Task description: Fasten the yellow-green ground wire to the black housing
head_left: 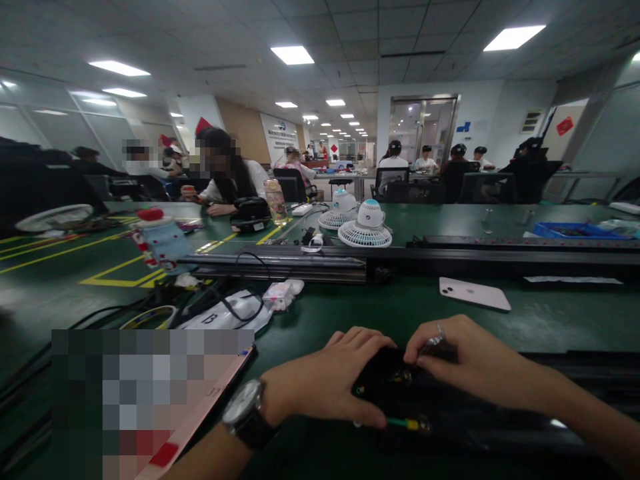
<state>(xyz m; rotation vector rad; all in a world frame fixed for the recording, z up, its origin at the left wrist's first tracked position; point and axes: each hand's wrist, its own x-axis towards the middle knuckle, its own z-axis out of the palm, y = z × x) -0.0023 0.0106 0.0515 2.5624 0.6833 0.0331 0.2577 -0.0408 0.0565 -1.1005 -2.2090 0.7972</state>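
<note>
My left hand (345, 377), with a watch (246, 407) on its wrist, spans the left end of a long black housing (380, 390). Its thumb lies on the near side and its fingers on the far side, gripping that end. A green-and-yellow wire (403, 423) runs beside the thumb to a round metal fitting (424, 425). Over the same end, my right hand (460, 353) is closed in a pinch, a silvery ring (438, 337) on one finger. Whatever lies between those fingertips is hidden. A brass-coloured fitting (403, 377) shows just below them.
A pink phone (475, 294) lies beyond my right hand. Long dark rails (500, 260) cross the table behind it. Two white fans (367, 227), a bottle (275, 200) and a tumbler (163, 240) stand farther back. Cables (220, 293) lie left; a person (235, 177) sits opposite.
</note>
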